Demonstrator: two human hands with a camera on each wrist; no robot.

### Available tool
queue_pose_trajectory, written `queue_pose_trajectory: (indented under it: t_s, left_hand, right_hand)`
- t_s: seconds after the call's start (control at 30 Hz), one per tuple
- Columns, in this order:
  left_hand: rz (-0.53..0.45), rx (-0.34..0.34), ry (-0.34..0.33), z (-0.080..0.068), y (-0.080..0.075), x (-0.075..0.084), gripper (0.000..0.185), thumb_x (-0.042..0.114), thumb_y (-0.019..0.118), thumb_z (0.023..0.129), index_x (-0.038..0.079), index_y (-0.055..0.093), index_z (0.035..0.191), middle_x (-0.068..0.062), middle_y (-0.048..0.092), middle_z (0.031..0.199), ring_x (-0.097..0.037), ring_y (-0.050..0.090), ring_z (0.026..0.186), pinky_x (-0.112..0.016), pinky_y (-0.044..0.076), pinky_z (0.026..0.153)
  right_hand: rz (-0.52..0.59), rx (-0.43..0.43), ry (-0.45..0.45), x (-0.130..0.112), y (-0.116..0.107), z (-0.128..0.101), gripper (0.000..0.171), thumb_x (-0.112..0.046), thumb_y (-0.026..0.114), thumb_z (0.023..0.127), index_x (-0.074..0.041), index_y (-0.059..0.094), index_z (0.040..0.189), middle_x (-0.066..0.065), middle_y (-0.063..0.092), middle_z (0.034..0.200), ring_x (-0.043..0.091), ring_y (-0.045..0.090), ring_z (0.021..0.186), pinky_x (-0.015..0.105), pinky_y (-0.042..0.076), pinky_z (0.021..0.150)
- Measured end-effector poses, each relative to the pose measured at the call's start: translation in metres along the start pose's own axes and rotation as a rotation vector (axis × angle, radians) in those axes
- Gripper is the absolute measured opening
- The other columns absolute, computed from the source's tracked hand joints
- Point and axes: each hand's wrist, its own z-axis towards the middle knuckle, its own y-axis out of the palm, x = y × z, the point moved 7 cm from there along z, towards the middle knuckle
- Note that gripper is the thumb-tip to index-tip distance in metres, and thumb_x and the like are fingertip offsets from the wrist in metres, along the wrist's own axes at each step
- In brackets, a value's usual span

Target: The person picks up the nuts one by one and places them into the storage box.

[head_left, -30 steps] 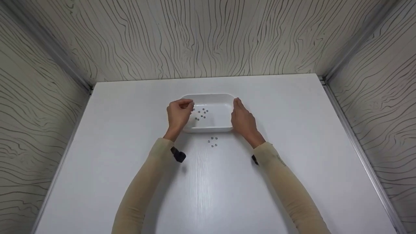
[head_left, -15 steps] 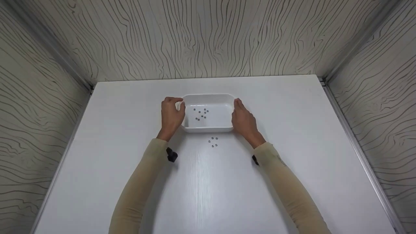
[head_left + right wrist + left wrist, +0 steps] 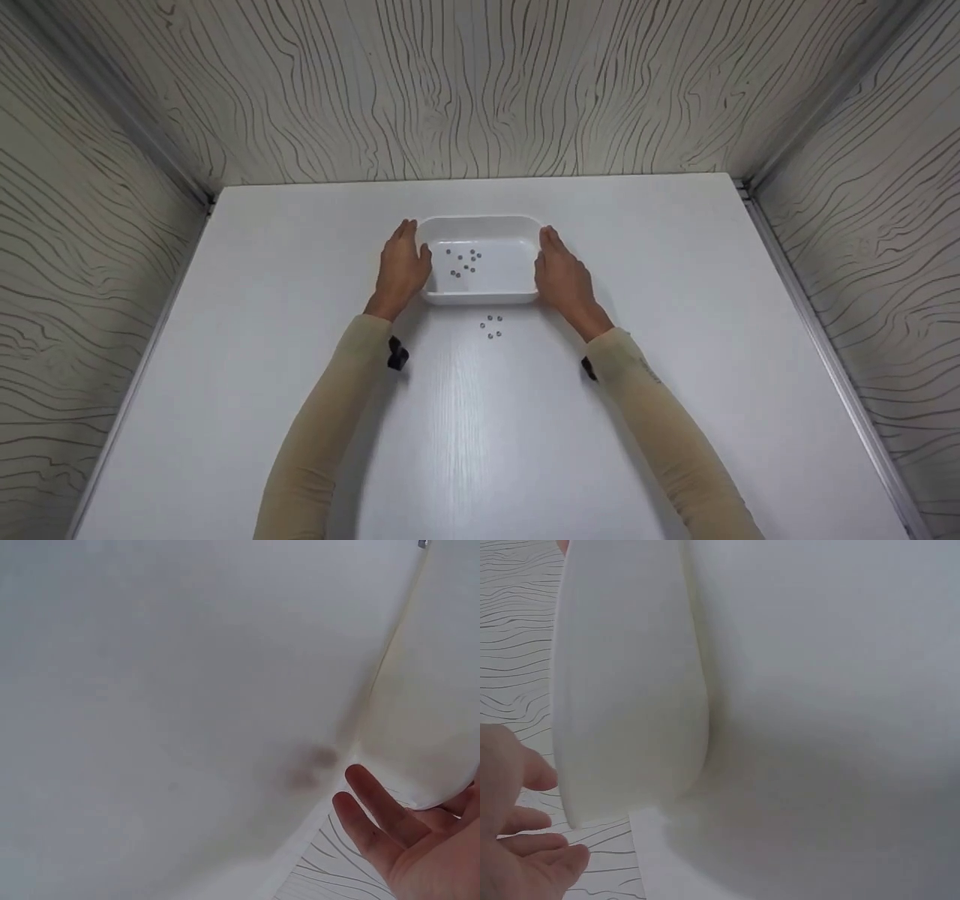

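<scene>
A white rectangular tray (image 3: 506, 262) with rounded corners stands near the back of the table. On its floor, towards the left, lie several tiny grey pieces (image 3: 472, 259); too small to tell their kind. More such pieces (image 3: 490, 327) lie on the table in front of it. My left hand (image 3: 400, 271) is at the tray's left end, thumb at the rim; in the left wrist view its fingers (image 3: 532, 821) are spread loosely beside the tray's corner. My right hand (image 3: 564, 276) holds the right end by the rim, with two fingers (image 3: 382, 810) extended below it in the right wrist view.
The white tabletop (image 3: 457, 435) runs up to a wood-grain patterned back wall (image 3: 480, 90). Similar panels (image 3: 67, 262) flank it on both sides, with grey metal strips at the corners. A dark wrist camera (image 3: 397, 353) sits under the left sleeve.
My left hand has left the space over the tray, moved left and come to the tray's left end, its fingers straightening. The right hand and the tray have stayed put.
</scene>
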Motion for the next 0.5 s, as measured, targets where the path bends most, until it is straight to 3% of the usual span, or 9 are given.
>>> queue_pose_trajectory:
  t_s: [0.13, 0.23, 0.33, 0.5]
  left_hand:
    - [0.005, -0.04, -0.024, 0.001, 0.006, -0.001, 0.057, 0.013, 0.053, 0.108, 0.0, 0.035, 0.161, -0.021, 0.036, 0.169, -0.033, 0.039, 0.157, -0.041, 0.038, 0.131]
    - [0.01, -0.051, -0.04, 0.0, 0.009, -0.002, 0.057, 0.013, 0.052, 0.109, 0.0, 0.034, 0.162, -0.019, 0.039, 0.168, -0.031, 0.039, 0.157, -0.039, 0.037, 0.131]
    - [0.017, -0.055, -0.044, -0.001, 0.009, -0.002, 0.057, 0.014, 0.052, 0.109, 0.001, 0.035, 0.162, -0.018, 0.039, 0.168, -0.031, 0.04, 0.157, -0.04, 0.038, 0.131]
    - [0.053, -0.043, -0.028, 0.0, 0.005, -0.001, 0.056, 0.015, 0.052, 0.109, -0.002, 0.038, 0.159, -0.022, 0.039, 0.167, -0.035, 0.043, 0.154, -0.044, 0.041, 0.129]
  right_hand:
    - [0.061, -0.02, 0.022, 0.004, 0.0, 0.001, 0.057, -0.028, 0.04, 0.114, -0.004, 0.031, 0.164, 0.016, 0.031, 0.172, 0.036, 0.041, 0.155, 0.053, 0.038, 0.13]
    - [0.098, -0.045, 0.056, 0.009, 0.0, 0.001, 0.065, -0.04, 0.038, 0.114, -0.004, 0.026, 0.166, 0.017, 0.028, 0.174, 0.035, 0.03, 0.161, 0.052, 0.027, 0.135]
    - [0.117, -0.048, 0.088, 0.013, -0.004, -0.001, 0.075, -0.052, 0.038, 0.111, -0.004, 0.022, 0.167, 0.018, 0.026, 0.174, 0.037, 0.028, 0.162, 0.053, 0.024, 0.137]
    - [0.124, -0.008, 0.065, 0.01, -0.018, -0.006, 0.084, -0.062, 0.042, 0.107, -0.004, 0.026, 0.166, 0.02, 0.032, 0.172, 0.041, 0.034, 0.158, 0.056, 0.03, 0.134]
